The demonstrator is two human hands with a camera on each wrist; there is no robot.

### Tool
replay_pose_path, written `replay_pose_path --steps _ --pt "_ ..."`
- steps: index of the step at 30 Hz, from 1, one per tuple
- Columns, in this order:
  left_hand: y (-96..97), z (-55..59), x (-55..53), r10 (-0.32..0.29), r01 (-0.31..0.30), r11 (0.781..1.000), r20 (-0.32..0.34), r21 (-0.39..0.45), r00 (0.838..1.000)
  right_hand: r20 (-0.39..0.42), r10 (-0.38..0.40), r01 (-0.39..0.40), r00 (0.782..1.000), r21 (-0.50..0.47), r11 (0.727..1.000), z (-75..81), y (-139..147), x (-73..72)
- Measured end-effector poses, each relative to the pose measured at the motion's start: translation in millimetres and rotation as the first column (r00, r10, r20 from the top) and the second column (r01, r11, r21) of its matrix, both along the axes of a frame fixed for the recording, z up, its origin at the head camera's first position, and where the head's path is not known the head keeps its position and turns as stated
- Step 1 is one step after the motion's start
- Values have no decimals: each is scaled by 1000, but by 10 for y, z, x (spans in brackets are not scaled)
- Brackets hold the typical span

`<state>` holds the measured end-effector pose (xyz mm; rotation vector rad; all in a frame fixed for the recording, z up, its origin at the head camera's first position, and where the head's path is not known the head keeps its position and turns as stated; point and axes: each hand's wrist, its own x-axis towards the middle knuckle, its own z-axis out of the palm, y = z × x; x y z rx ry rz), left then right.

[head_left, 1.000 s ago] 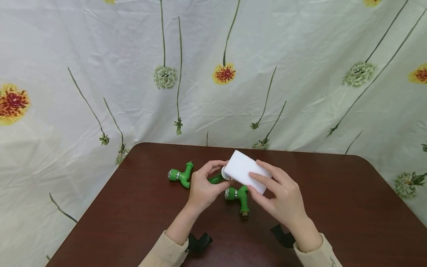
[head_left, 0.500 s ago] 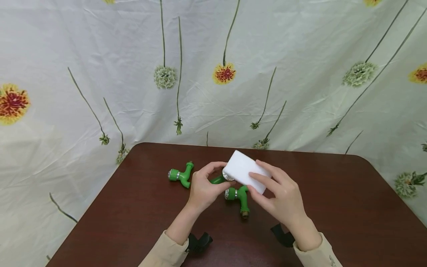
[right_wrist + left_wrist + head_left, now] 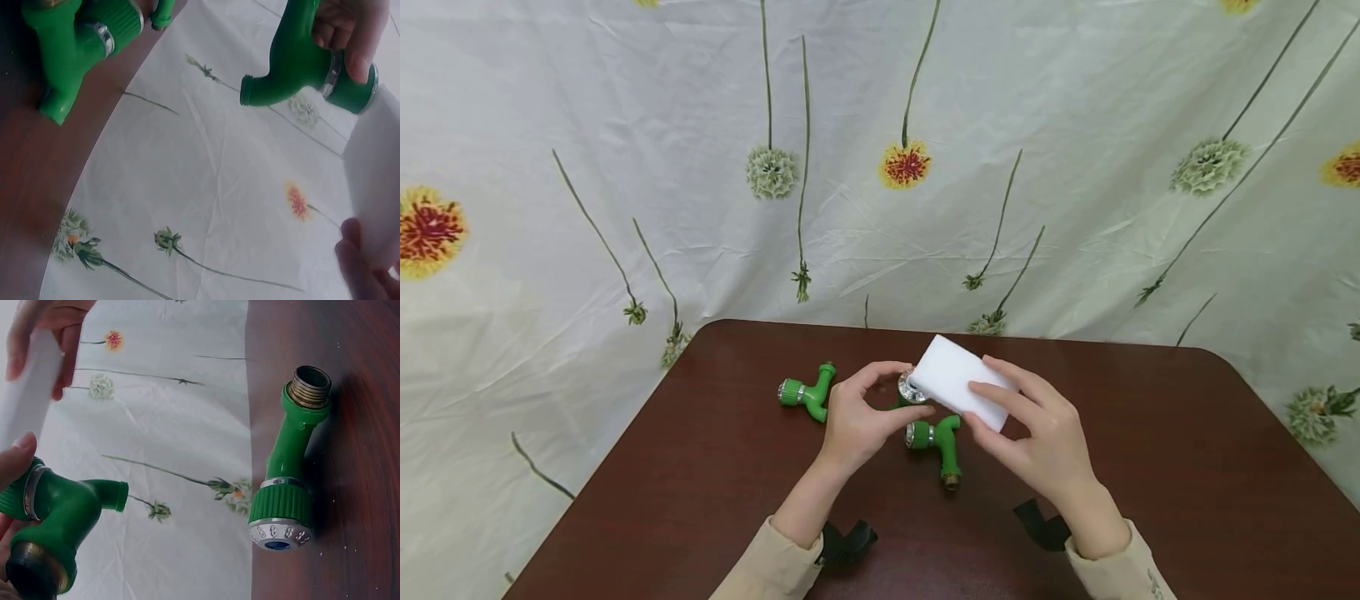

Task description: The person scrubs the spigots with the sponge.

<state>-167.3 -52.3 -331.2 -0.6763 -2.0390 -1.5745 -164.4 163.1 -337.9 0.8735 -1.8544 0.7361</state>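
My left hand point(image 3: 859, 423) grips a green tap point(image 3: 62, 506) by its knob end, thumb and fingers round it. In the head view mostly the tap's silver knob cap point(image 3: 910, 388) shows between the fingers. A white sponge block point(image 3: 957, 377) is pinched between the thumb and fingers of my right hand point(image 3: 1041, 433). The sponge's edge is right at the knob cap; in the right wrist view the sponge point(image 3: 375, 175) meets the knob's end. Part of the held tap is hidden behind the left hand and the sponge.
Two more green taps lie on the dark red-brown table point(image 3: 700, 467): one tap point(image 3: 811, 396) left of the hands, another tap point(image 3: 946, 446) just below them. Black straps point(image 3: 848, 543) hang at both wrists. A flowered white cloth point(image 3: 850, 233) hangs behind the table.
The sponge and right hand have shifted slightly to the right. The tap in the left hand has turned, so more of its silver knob cap shows.
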Motion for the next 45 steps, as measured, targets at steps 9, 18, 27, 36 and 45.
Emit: replay_pose_path --steps 9,18,27,36,45 --pt "-13 -75 -77 -15 16 1000 -67 10 998 24 55 -54 998 -36 998 39 3 32" --pt "-26 -291 -222 -32 34 999 -58 19 998 27 -19 20 999 -65 998 47 42 21" --pt "-15 -301 -201 -106 103 992 28 73 994 49 35 -34 998 -10 999 49 25 36" --pt "10 -128 -84 -198 194 973 21 125 980 64 91 -89 994 -25 996 57 43 35" --pt "-6 -302 -202 -202 196 977 70 85 977 106 -21 20 994 5 1000 32 62 28"
